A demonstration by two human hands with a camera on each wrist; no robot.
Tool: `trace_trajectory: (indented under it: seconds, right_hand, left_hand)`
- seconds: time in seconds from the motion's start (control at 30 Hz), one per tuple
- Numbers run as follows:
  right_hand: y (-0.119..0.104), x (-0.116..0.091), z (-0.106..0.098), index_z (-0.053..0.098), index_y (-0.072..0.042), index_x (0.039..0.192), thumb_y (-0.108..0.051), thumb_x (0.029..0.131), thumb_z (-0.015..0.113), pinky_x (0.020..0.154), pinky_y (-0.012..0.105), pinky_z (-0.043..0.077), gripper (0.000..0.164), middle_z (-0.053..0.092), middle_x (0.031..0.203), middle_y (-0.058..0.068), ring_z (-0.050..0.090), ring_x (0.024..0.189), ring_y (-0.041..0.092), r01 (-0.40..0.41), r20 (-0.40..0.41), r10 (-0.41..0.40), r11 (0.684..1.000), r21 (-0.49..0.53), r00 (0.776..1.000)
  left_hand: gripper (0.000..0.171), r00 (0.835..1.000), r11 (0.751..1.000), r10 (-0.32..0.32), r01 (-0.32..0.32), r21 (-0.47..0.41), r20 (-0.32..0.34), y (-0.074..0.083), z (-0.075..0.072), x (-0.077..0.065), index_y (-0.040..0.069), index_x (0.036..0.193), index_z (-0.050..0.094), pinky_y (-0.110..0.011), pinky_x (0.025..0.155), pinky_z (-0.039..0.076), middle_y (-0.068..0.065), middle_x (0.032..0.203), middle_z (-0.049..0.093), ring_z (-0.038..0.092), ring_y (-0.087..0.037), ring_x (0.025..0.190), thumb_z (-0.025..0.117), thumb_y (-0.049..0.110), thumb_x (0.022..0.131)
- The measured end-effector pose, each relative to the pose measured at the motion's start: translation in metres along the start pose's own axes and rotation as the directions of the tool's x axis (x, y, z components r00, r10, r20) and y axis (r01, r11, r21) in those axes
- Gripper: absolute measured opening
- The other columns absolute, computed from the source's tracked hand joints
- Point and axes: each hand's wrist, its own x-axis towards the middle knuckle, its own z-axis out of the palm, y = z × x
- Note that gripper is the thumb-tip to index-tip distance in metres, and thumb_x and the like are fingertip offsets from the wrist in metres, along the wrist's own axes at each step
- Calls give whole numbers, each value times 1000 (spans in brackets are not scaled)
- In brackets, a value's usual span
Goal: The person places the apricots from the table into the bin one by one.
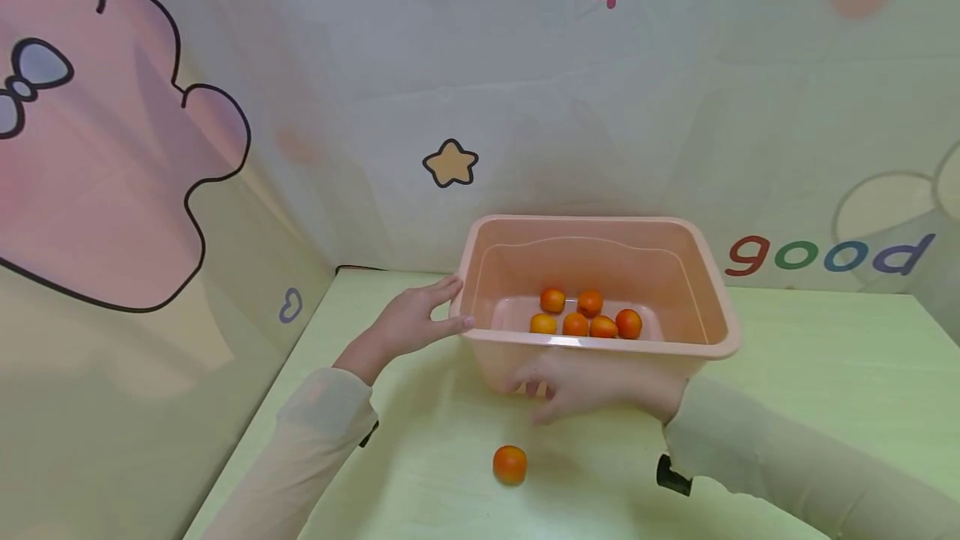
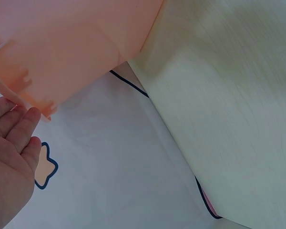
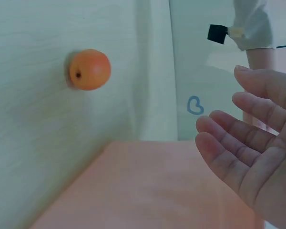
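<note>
A pink plastic tub (image 1: 592,227) holds several small, round orange-red fruits (image 1: 589,302) on its floor. My left hand (image 1: 408,319) rests against the tub's left rim, its thumb over the front corner. In the left wrist view, the extended fingers (image 2: 24,126) touch the rim from outside. My right hand (image 1: 570,382) is in front of the tub's near wall, palm down and fingers loosely bent, with nothing in it. A single orange-red fruit (image 1: 510,465) sits on the table nearer to me, apart from that hand; its dark end spot shows in the right wrist view.
The pale green table (image 1: 810,373) meets a printed cloth backdrop (image 1: 360,148) behind the tub and another cloth side on the left. The tub's far rim stands close to the backdrop. A dark wrist strap piece (image 1: 673,476) hangs under the right sleeve.
</note>
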Motion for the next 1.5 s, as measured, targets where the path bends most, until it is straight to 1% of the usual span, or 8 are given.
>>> trace_trajectory:
  seconds: [0.2, 0.37, 0.43, 0.6, 0.77, 1.0, 1.37, 1.5]
  right_hand:
    - [6, 9, 16, 59, -22, 114, -22, 78, 65, 76, 22, 47, 37, 60, 94, -12, 54, 83, 6, -1, 3, 1, 999, -44, 1000]
    - [13, 16, 30, 58, -31, 114, -30, 78, 62, 75, 28, 48, 37, 59, 93, -16, 54, 85, 4, -13, 14, 15, 993, -121, 1000]
    - [14, 19, 37, 57, -31, 114, -30, 78, 62, 74, 29, 48, 36, 60, 96, -14, 55, 86, 7, -26, 28, 29, 995, -94, 999]
    - [19, 27, 58, 59, -20, 113, -25, 78, 66, 78, 27, 48, 37, 61, 108, -5, 57, 91, 14, -63, 50, 62, 998, 30, 997]
    - [24, 35, 73, 60, -15, 112, -23, 76, 68, 86, 31, 46, 38, 60, 112, -3, 55, 95, 14, -70, 46, 68, 997, 43, 997]
    - [25, 38, 82, 60, -13, 111, -21, 76, 67, 83, 27, 45, 37, 60, 105, -3, 52, 87, 8, -51, 50, 50, 998, 24, 998]
    - [28, 44, 97, 63, -12, 104, -14, 73, 67, 72, 17, 39, 31, 59, 88, -8, 44, 74, 3, -11, 31, 12, 999, -42, 999]
    - [29, 45, 100, 63, -13, 102, -14, 73, 67, 71, 17, 38, 29, 57, 85, -10, 44, 73, 3, 10, 23, -8, 998, -68, 1000]
  left_hand:
    - [74, 1000, 1000, 14, -13, 13, -11, -1, 0, 0, 17, 138, 29, -46, 99, 36, 0, 144, 28, 34, -25, 129, 53, 55, 80]
    - [74, 1000, 1000, 10, -10, 2, -15, 0, 0, 0, 18, 138, 30, -46, 98, 36, 0, 144, 29, 35, -24, 128, 54, 54, 79]
    - [73, 1000, 1000, 14, -14, 4, -17, 0, 1, 0, 17, 138, 30, -46, 99, 36, 0, 144, 29, 35, -25, 128, 55, 52, 80]
    - [72, 1000, 1000, 20, -20, 7, -15, -1, 2, 0, 17, 138, 29, -46, 99, 35, 0, 144, 28, 34, -24, 129, 54, 52, 80]
    - [74, 1000, 1000, 17, -17, 1, -12, -2, 2, 0, 18, 138, 29, -46, 100, 35, 1, 144, 28, 34, -24, 129, 55, 54, 79]
    - [78, 1000, 1000, -6, 6, -9, -2, -2, 2, 1, 20, 139, 28, -47, 99, 36, 2, 145, 27, 32, -23, 130, 53, 59, 77]
    - [73, 1000, 1000, 20, -20, 7, -13, -1, 1, 0, 17, 138, 29, -46, 101, 34, 0, 144, 28, 33, -24, 130, 55, 52, 80]
    - [74, 1000, 1000, 23, -23, 3, -13, -2, 1, 0, 16, 138, 29, -46, 101, 34, -1, 144, 28, 33, -24, 130, 55, 52, 80]
